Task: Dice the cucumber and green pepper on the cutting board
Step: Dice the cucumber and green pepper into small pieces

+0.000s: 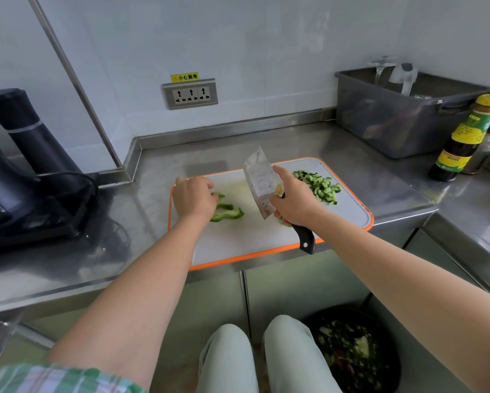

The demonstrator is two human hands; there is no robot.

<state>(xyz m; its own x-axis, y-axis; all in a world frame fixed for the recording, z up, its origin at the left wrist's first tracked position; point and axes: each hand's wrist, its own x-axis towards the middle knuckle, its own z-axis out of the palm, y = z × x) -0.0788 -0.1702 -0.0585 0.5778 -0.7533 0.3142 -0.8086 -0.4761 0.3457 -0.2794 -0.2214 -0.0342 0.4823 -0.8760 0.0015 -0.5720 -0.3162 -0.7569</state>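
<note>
Bright, wide-angle warp, perhaps slight blur

White panelled wall [266, 38] with a socket strip [190, 94] backs the stainless-steel counter [351, 143].

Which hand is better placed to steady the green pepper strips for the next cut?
Left. The left hand holds the green pepper strips on the cutting board with curled fingers. The right hand grips the cleaver, lifted beside them, so it likely cuts.

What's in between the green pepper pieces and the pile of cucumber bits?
In the head view, the cleaver stands there, held by the right hand, over bare white cutting board.
</note>
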